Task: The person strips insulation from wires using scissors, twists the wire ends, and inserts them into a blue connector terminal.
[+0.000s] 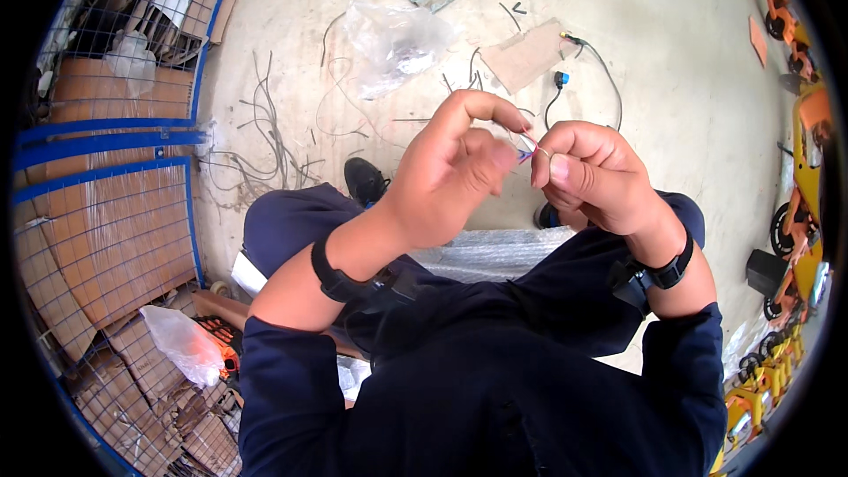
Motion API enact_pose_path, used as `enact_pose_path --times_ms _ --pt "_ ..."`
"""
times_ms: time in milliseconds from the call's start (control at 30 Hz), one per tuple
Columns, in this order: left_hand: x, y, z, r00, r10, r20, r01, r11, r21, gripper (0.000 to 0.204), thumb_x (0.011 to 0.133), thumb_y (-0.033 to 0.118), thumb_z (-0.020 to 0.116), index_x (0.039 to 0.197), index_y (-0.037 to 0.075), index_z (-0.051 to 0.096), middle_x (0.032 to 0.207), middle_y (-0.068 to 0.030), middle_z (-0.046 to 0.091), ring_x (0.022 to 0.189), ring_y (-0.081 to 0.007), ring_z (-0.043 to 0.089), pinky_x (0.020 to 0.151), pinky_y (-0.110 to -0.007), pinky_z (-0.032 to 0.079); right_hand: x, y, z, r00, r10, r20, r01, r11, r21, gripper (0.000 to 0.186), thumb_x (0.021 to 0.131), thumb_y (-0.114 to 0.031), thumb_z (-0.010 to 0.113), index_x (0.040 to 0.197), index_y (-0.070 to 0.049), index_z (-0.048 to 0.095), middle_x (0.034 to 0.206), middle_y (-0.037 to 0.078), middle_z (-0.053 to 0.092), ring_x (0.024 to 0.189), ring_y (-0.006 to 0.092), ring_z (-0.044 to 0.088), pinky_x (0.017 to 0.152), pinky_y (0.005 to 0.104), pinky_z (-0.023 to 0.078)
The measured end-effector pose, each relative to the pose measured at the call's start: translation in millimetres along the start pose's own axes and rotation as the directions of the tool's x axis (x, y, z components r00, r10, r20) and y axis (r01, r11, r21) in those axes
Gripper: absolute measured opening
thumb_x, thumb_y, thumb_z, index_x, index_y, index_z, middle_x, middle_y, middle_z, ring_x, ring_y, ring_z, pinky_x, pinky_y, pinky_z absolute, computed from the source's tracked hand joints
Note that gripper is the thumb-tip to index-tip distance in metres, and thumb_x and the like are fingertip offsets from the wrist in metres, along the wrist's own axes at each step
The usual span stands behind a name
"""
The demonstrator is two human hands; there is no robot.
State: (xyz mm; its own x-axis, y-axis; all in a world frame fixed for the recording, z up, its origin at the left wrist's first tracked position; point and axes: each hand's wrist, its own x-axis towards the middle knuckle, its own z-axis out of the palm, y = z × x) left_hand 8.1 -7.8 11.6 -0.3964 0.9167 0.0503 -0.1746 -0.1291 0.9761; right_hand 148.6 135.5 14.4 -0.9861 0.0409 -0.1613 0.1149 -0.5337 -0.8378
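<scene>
Several thin coloured wires (527,154), purplish, red and pale, run between my two hands above my lap. My right hand (601,175) pinches them between thumb and forefinger, and a pale strand loops by its fingertips. On the other side, my left hand (455,172) is curled round the wires, its forefinger arched over and its thumb tip close to them. What lies inside the left fingers is partly hidden. A black band with a dark box sits on each of my wrists.
Beyond my hands on the floor lie a clear plastic bag (397,40), a cardboard piece (523,55), a cable with a blue connector (561,79) and loose dark wires (269,128). A blue mesh cage (106,137) with cardboard stands left; orange-yellow wheeled machines (808,150) line the right.
</scene>
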Motion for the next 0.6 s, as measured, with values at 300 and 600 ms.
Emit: enact_pose_path --times_ms 300,600 --pt "4.6 -5.8 -17.1 0.992 0.047 0.115 -0.085 0.933 0.349 0.012 0.09 0.009 0.06 0.097 0.0 0.058 0.085 -0.0027 0.059 0.078 -0.0089 0.052 0.074 -0.024 0.042 3.7 -7.6 -6.0 0.992 -0.015 -0.124 -0.012 0.977 -0.214 0.016 0.096 -0.015 0.051 0.094 -0.001 0.06 0.075 0.001 0.057 0.068 0.0091 0.051 0.064 0.0231 0.042" --pt "4.5 -6.4 -12.0 0.991 0.119 0.057 -0.131 0.855 0.501 0.006 0.086 0.007 0.063 0.089 0.004 0.059 0.075 -0.0057 0.054 0.063 -0.014 0.053 0.058 -0.026 0.043 7.6 -2.2 -2.9 0.961 -0.23 -0.157 0.098 0.807 -0.583 0.016 0.094 -0.015 0.056 0.099 -0.001 0.06 0.092 0.005 0.064 0.084 0.0103 0.059 0.075 0.0248 0.046"
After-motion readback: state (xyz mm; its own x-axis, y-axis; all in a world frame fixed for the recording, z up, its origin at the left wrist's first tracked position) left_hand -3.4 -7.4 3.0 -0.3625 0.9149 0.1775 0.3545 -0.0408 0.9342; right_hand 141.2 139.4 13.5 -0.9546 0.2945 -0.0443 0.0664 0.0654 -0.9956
